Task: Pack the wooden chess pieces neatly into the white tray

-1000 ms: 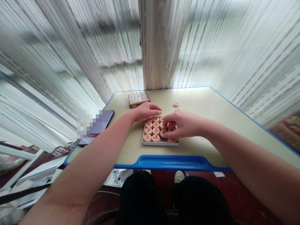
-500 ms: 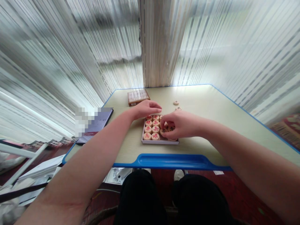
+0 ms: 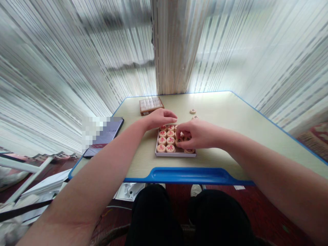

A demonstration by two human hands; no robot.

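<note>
A shallow white box [image 3: 175,154] lies on the table before me with rows of round wooden Chinese chess pieces in it. Those on the left, such as this red-marked piece [image 3: 170,140], face up. My right hand [image 3: 197,134] reaches over the box's right part, thumb and fingers closed on a black-marked Chinese chess piece [image 3: 178,141] in the third column. Below that piece the box's bottom shows. My left hand [image 3: 161,118] is by the box's far left corner, fingers loosely stretched out and holding nothing. My right hand hides several pieces.
Beyond my right hand lie two loose pieces, one farther off [image 3: 192,111] and one nearer [image 3: 195,118]. A brown-edged box [image 3: 151,105] stands behind my left hand. At the left edge is a dark folder [image 3: 110,131]. A blue tray [image 3: 189,175] forms the table's front edge.
My right hand has shifted slightly away from me, and more of the piece in the box's near right corner shows. My left hand stays in place.
</note>
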